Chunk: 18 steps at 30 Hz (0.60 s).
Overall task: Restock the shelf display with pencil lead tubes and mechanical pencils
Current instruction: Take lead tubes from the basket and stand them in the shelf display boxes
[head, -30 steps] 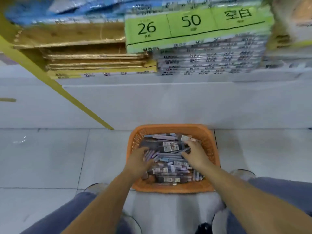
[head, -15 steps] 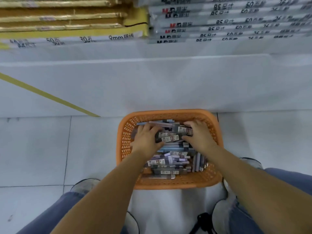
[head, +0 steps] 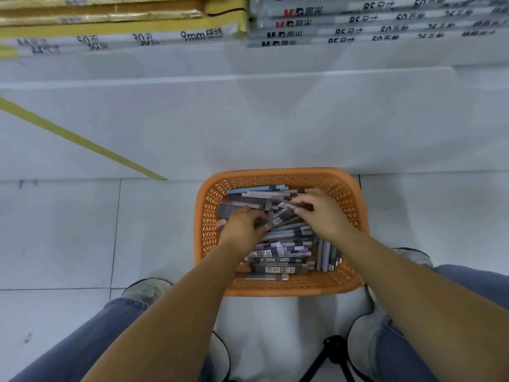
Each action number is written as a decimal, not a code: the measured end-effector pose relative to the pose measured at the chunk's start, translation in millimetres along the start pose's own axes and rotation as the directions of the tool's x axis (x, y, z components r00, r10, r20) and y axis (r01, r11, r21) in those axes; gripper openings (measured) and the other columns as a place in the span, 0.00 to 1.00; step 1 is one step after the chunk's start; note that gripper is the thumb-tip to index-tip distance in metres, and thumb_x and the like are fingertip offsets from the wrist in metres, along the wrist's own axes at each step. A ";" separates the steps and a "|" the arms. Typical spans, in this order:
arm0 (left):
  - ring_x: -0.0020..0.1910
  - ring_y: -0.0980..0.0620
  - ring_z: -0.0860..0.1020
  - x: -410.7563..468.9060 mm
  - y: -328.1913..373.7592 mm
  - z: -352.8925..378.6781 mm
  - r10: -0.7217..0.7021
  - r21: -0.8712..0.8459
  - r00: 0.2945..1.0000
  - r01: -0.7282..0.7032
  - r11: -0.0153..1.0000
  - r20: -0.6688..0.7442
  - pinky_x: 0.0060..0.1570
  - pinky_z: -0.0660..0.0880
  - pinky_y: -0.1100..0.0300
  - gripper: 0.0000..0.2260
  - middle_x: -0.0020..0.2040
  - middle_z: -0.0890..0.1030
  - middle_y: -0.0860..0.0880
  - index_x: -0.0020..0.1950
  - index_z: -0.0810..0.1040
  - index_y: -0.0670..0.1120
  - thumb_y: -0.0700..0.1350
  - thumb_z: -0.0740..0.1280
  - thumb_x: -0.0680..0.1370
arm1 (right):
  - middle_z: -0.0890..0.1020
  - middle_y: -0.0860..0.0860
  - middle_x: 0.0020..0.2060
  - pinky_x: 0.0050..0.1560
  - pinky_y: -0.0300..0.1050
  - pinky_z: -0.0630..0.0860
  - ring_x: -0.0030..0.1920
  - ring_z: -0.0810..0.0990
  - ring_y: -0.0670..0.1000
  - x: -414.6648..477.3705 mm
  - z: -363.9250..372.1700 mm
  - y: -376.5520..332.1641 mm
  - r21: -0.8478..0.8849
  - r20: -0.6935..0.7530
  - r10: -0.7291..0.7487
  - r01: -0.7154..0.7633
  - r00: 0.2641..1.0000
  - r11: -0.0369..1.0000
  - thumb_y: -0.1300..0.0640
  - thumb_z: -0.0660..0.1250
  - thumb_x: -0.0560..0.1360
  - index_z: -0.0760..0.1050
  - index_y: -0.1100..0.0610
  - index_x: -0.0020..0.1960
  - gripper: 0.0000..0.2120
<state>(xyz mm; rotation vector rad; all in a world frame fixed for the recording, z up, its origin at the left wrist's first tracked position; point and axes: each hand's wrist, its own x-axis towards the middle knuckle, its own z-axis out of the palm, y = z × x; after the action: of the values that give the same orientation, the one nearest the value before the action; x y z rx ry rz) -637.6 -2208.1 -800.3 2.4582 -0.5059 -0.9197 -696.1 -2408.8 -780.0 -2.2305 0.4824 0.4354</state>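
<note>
- While both hands work inside it, the orange basket (head: 281, 289) sits on the pale tiled floor (head: 60, 230), directly against the base of the white shelf unit (head: 248, 119).
- Basket contents: a loose heap of pencil lead tubes and mechanical pencils (head: 286, 245), mostly grey, lilac and pale blue, several with barcode labels; most lie crosswise, a few stand on edge along the right wall.
- Left hand (head: 242, 226): knuckles up, fingers curled into the heap, closed around a dark labelled tube (head: 275, 220) that angles up toward the right hand.
- Right hand (head: 322, 213): palm down over the far right part of the heap, fingers bent and pinching at packets near the upper end of that same tube. Cannot tell exactly which item it grips; motion blur.
- Stock on the shelf above: yellow-edged pads (head: 115, 26) at left, grey packs with red logo print (head: 371, 23) at right.
- Yellow stripe (head: 80, 140) runs diagonally across the shelf base.
- Jeans-clad knees (head: 91, 334) and light shoes (head: 147, 289) flank the basket.
</note>
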 end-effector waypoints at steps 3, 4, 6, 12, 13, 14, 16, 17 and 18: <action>0.46 0.52 0.79 -13.0 -6.2 -4.3 -0.095 -0.201 0.995 0.089 0.975 -0.017 0.43 0.73 0.60 0.06 0.49 0.82 0.53 0.56 0.79 0.51 0.47 0.69 0.80 | 0.75 0.41 0.50 0.48 0.38 0.68 0.51 0.73 0.42 -7.2 -16.9 2.9 0.098 -0.016 0.020 -0.019 1.000 0.995 0.54 0.65 0.79 0.78 0.47 0.58 0.09; 0.45 0.50 0.81 -18.5 -9.4 -5.6 -0.123 -0.262 0.992 0.118 0.958 -0.002 0.42 0.76 0.57 0.05 0.48 0.83 0.52 0.55 0.77 0.51 0.47 0.68 0.80 | 0.76 0.39 0.49 0.45 0.36 0.68 0.49 0.74 0.41 -10.6 -21.0 4.6 0.094 0.037 0.028 -0.031 0.999 0.995 0.54 0.65 0.79 0.77 0.46 0.58 0.09; 0.45 0.47 0.82 -27.1 -14.5 -8.2 -0.154 -0.309 0.987 0.158 0.938 0.039 0.41 0.80 0.50 0.05 0.49 0.82 0.50 0.57 0.74 0.50 0.46 0.66 0.81 | 0.78 0.40 0.50 0.45 0.38 0.72 0.49 0.76 0.42 -16.8 -21.1 7.2 0.005 0.171 0.035 -0.036 0.985 0.999 0.53 0.65 0.79 0.77 0.47 0.57 0.08; 0.48 0.46 0.84 -35.8 -11.4 -7.6 -0.226 -0.440 0.974 0.209 0.873 0.016 0.45 0.82 0.48 0.07 0.55 0.83 0.47 0.60 0.71 0.48 0.45 0.63 0.83 | 0.67 0.50 0.57 0.64 0.40 0.66 0.59 0.68 0.49 -41.6 12.3 18.7 -0.147 0.204 0.045 -0.014 0.978 0.989 0.55 0.75 0.71 0.74 0.53 0.61 0.20; 0.51 0.47 0.83 -36.5 -10.5 -7.7 -0.226 -0.455 0.974 0.200 0.868 -0.004 0.50 0.82 0.46 0.07 0.57 0.83 0.46 0.61 0.71 0.47 0.44 0.63 0.83 | 0.67 0.51 0.57 0.64 0.40 0.66 0.59 0.68 0.50 -44.1 16.5 21.5 -0.158 0.186 0.044 -0.014 0.982 0.987 0.56 0.75 0.71 0.74 0.54 0.61 0.20; 0.51 0.48 0.83 -37.4 -10.1 -8.1 -0.223 -0.457 0.975 0.190 0.869 -0.020 0.51 0.82 0.46 0.07 0.58 0.82 0.46 0.61 0.71 0.47 0.43 0.63 0.82 | 0.68 0.52 0.57 0.62 0.40 0.66 0.59 0.69 0.51 -46.1 19.3 23.2 -0.156 0.171 0.046 -0.019 0.984 0.988 0.57 0.74 0.72 0.75 0.55 0.61 0.19; 0.48 0.50 0.83 -41.0 -11.1 -9.1 -0.214 -0.445 0.976 0.175 0.878 -0.040 0.39 0.83 0.54 0.06 0.57 0.81 0.47 0.59 0.71 0.50 0.43 0.63 0.82 | 0.70 0.52 0.55 0.60 0.40 0.66 0.59 0.71 0.53 -46.2 20.7 24.6 -0.127 0.143 0.049 -0.030 0.989 0.991 0.57 0.72 0.74 0.77 0.57 0.61 0.16; 0.44 0.52 0.83 -43.3 -12.1 -9.2 -0.214 -0.444 0.976 0.175 0.879 -0.040 0.30 0.80 0.61 0.06 0.56 0.81 0.48 0.57 0.70 0.52 0.44 0.63 0.82 | 0.72 0.53 0.55 0.59 0.41 0.67 0.58 0.71 0.53 -44.7 19.7 24.7 -0.123 0.132 0.043 -0.027 0.990 0.992 0.57 0.72 0.75 0.78 0.58 0.61 0.15; 0.42 0.53 0.83 -45.5 -13.7 -9.0 -0.218 -0.446 0.975 0.180 0.877 -0.034 0.26 0.76 0.65 0.05 0.54 0.81 0.50 0.56 0.70 0.53 0.44 0.63 0.82 | 0.74 0.54 0.55 0.58 0.41 0.66 0.59 0.72 0.54 -43.1 17.5 24.6 -0.132 0.127 0.033 -0.016 0.991 0.991 0.57 0.71 0.75 0.78 0.58 0.61 0.15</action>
<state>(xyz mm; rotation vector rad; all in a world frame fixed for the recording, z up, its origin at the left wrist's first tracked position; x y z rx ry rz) -661.3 -2172.1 -778.3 2.1410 -0.0020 -0.8904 -747.8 -2401.8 -787.0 -2.3058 0.4241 0.6356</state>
